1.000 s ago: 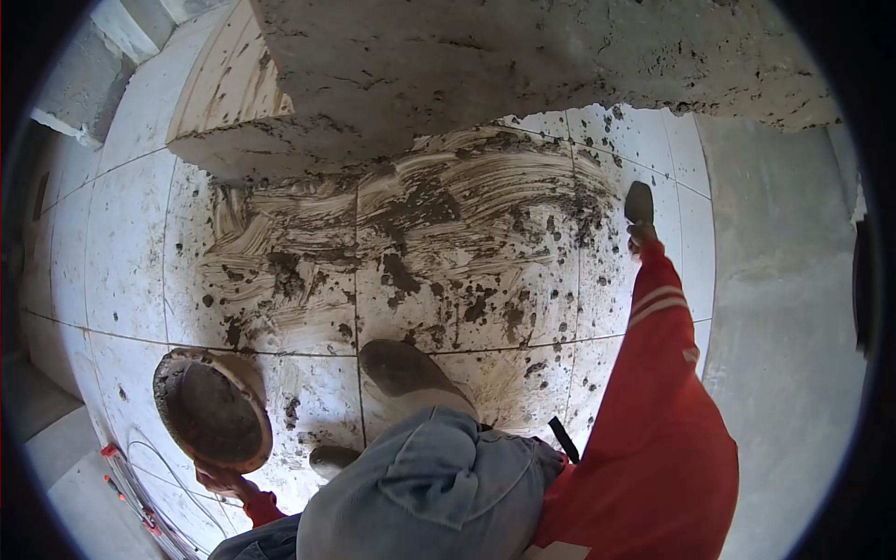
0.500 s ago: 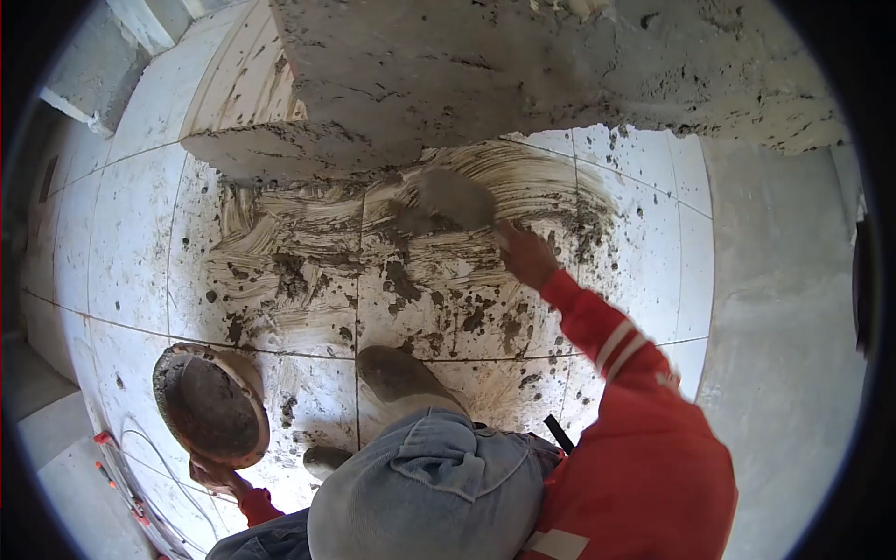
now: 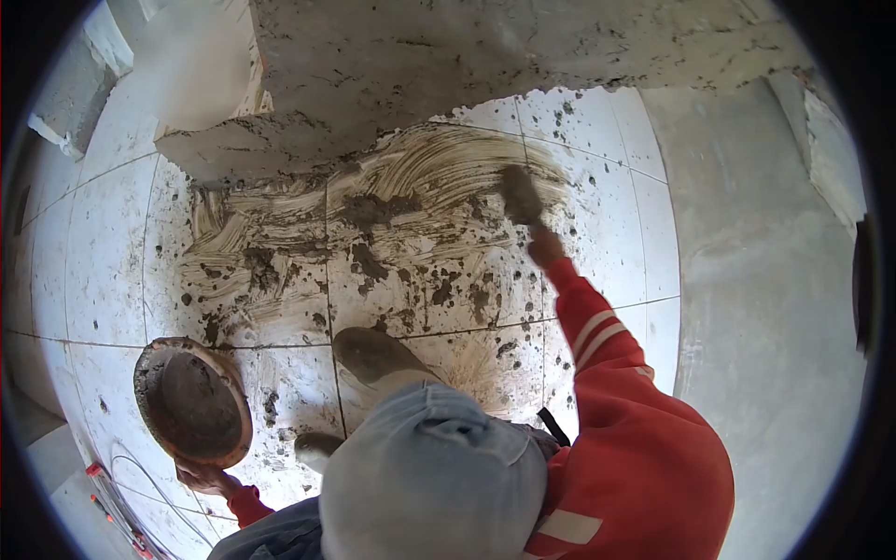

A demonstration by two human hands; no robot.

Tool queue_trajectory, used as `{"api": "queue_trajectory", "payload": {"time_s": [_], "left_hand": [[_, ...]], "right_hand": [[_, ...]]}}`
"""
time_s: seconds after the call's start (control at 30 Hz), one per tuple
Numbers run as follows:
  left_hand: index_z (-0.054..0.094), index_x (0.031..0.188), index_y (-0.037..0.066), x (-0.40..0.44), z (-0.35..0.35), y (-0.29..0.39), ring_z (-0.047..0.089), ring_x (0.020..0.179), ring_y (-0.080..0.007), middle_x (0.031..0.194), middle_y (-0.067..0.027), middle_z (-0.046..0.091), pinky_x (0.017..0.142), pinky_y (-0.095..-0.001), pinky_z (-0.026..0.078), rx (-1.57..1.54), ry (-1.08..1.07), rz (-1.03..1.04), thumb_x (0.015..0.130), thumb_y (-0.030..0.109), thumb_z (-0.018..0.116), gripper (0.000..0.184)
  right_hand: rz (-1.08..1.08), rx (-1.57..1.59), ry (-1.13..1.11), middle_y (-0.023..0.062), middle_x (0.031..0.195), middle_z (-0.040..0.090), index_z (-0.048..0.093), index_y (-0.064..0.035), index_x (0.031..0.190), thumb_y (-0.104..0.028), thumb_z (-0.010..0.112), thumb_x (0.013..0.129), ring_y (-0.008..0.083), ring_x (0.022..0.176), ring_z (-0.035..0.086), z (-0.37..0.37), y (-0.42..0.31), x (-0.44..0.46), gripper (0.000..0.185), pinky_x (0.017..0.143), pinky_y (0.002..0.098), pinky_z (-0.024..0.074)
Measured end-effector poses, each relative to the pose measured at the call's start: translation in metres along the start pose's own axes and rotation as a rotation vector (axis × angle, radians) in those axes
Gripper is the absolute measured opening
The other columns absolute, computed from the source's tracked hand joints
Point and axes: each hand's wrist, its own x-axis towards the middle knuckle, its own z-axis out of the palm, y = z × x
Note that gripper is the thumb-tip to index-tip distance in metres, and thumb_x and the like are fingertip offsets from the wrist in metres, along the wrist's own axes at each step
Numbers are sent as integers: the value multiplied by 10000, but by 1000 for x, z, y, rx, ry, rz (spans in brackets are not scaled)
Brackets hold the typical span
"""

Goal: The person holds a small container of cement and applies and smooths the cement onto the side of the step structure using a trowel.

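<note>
My right hand (image 3: 545, 247) is closed around the handle of a trowel (image 3: 521, 194), slightly blurred, its mortar-grey blade over the right part of a smeared patch on the floor. At the lower left, my left hand (image 3: 207, 479) grips the near rim of a round mortar bowl (image 3: 239, 392), which is tilted. Grey residue coats the inside of the bowl. A dark clump of mortar (image 3: 373, 210) lies on the tiles left of the trowel, amid curved streaks. Part of my left hand's fingers is hidden under the bowl.
Ahead stands a rough grey plastered block (image 3: 448, 65) with a ragged lower edge. White floor tiles (image 3: 103, 271) carry splatters. My boot (image 3: 373, 355) stands near the smears. A grey concrete surface (image 3: 756, 308) runs along the right. A red tool (image 3: 112, 499) and thin cable lie lower left.
My right hand has swung the trowel to the right, away from the dark clump, and its blade has turned. My left hand still holds the bowl. The whole view has shifted slightly.
</note>
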Motion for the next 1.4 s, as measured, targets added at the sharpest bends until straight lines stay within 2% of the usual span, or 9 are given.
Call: {"api": "queue_trajectory", "payload": {"time_s": [0.13,0.2,0.47,0.57,0.63,0.9,1.03,1.2,1.4], "left_hand": [[732,1197,-46,-1,-7,6,627,1033,-405,1194,-291,653,921,-575,466,90,-102,116,1109,641,402,766],[722,1068,-64,0,-11,20,653,939,-379,1149,-260,688,832,-559,480,-68,-145,84,1107,633,425,759],[666,1112,-32,3,-10,2,699,904,-302,1134,-203,722,774,-468,533,-179,-224,61,1079,545,559,587],[662,1121,-26,8,21,9,700,908,-298,1131,-200,722,775,-462,534,-228,-351,69,1073,529,567,566],[660,1127,-23,12,37,15,700,910,-295,1129,-198,722,776,-458,535,-246,-446,86,1070,519,572,552],[650,1151,-8,24,77,45,702,921,-284,1123,-190,723,779,-443,538,-248,-689,130,1055,479,591,500],[645,1163,-1,15,84,73,704,926,-278,1120,-186,723,781,-435,540,-192,-784,153,1047,459,601,476],[639,1178,8,-12,112,141,705,932,-272,1115,-182,723,783,-426,542,-154,-862,176,1038,434,614,449],[632,1196,19,-94,115,197,707,940,-263,1110,-176,723,785,-414,545,-109,-947,86,1027,404,629,420]], "right_hand": [[-161,-110,-221,273,1018,755,464,-221,1544,-215,602,944,496,946,735,-24,-177,-50,616,853,621,583],[-74,-71,-63,249,1051,752,484,-143,1475,-338,623,987,509,952,730,-35,-204,-94,544,853,633,577],[523,150,93,299,1066,737,585,-25,1339,-160,652,882,494,987,739,11,-11,-140,481,867,578,596],[-28,20,-35,321,1127,730,556,-104,1361,-173,650,899,522,1098,707,-3,-40,-137,476,921,601,583],[131,-127,-233,302,1107,736,551,-135,1335,-197,654,907,527,1061,714,-74,-102,-140,444,899,625,578],[243,-253,108,286,1218,708,580,-147,1324,-351,665,962,512,1152,688,-160,-1,-104,425,945,599,581],[568,128,30,249,1032,761,635,-31,1210,-450,612,1006,388,911,776,-158,109,-49,467,845,539,622],[708,295,241,133,868,767,681,-111,1231,-442,601,1001,287,684,747,-166,208,4,411,589,427,597],[726,475,244,62,796,677,722,-155,1223,-344,660,980,209,569,633,-172,303,114,314,510,384,538]]}}
